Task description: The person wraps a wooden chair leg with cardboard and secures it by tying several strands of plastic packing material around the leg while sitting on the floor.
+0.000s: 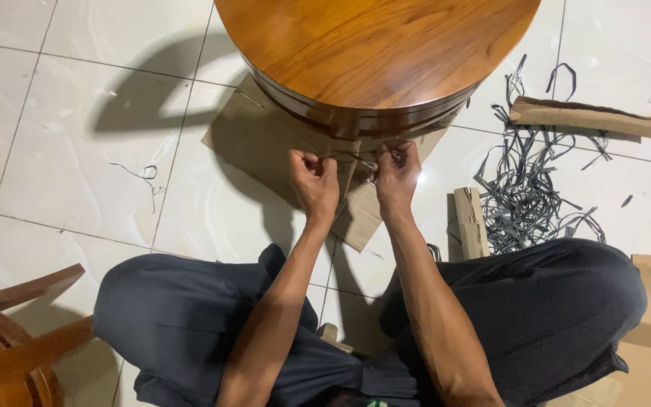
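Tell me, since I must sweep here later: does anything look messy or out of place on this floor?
Yes. A tangle of cut dark straps lies strewn over the white tiles right of the round wooden table, with torn cardboard scraps among it.

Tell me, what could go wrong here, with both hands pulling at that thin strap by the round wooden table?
The thin strap is drawn tight between the left hand and the right hand; it might cut into the fingers or slip loose suddenly. Pulled hard, it could scuff the edge of the round wooden table. The pile of loose dark strap offcuts beside the person's knee could snag a foot on standing up.
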